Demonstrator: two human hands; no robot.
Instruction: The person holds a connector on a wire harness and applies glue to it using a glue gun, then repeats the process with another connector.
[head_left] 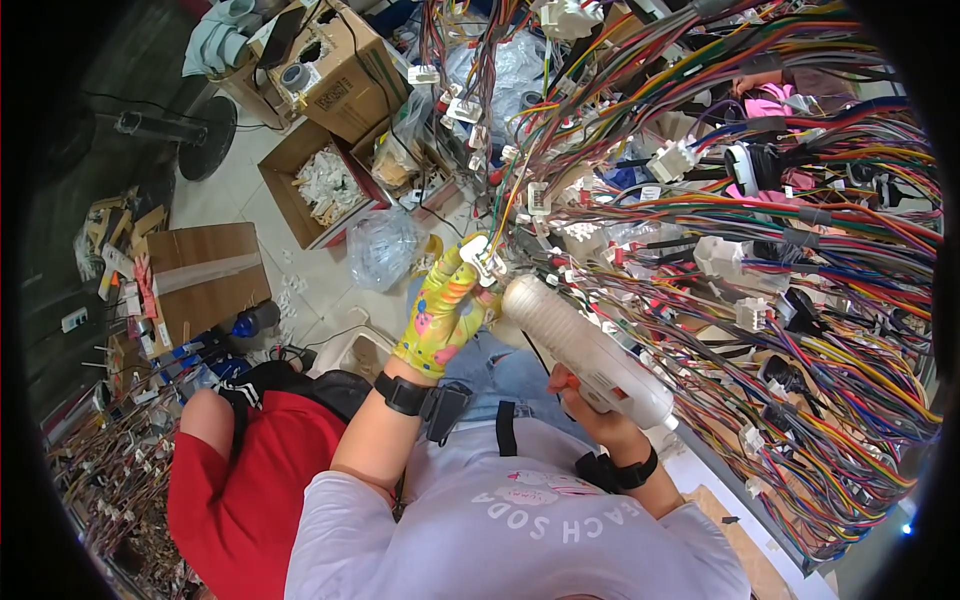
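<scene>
My left hand (pixel 438 318), in a yellow patterned glove, is closed on a white plug connector (pixel 482 258) with several thin wires running up from it. My bare right hand (pixel 592 402) wraps the underside of a long white cylindrical tool (pixel 580 340). Its rounded, ribbed end lies close to the connector, and a short spout shows at its other end; its exact kind I cannot make out. A large wire harness (pixel 720 350) with coloured wires and white connectors hangs just right of both hands.
To the left sits a person in a red shirt (pixel 255 480). Another person's hand (pixel 760 82) is among the wires at the far right. Beyond my left hand are an open box of white parts (pixel 275 185), a clear plastic bag (pixel 385 250) and a taped cardboard box (pixel 205 285).
</scene>
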